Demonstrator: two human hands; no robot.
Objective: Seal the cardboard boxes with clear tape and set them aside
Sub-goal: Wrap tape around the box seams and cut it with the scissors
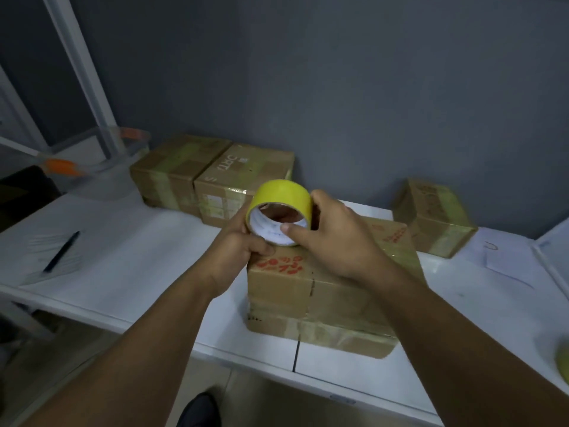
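A dark pen (62, 251) lies on loose papers near the white table's (129, 272) left edge, and two taped boxes (212, 180) sit against the back edge. At the front edge, a person's left hand (237, 257) grips a roll of tape (280, 211) from below while the right hand (332, 238) curls around its rim, thumb on the white inner core. The roll hovers just above a brown cardboard box (323, 297) stamped in red, its sides glossy with earlier tape bands. One more sealed box (434, 217) rests toward the back right corner. The smooth, yellowish roll may hide its free end, so a fumbled search could wrinkle or split the film; the box, close to the edge, could slide off under a hard pull.
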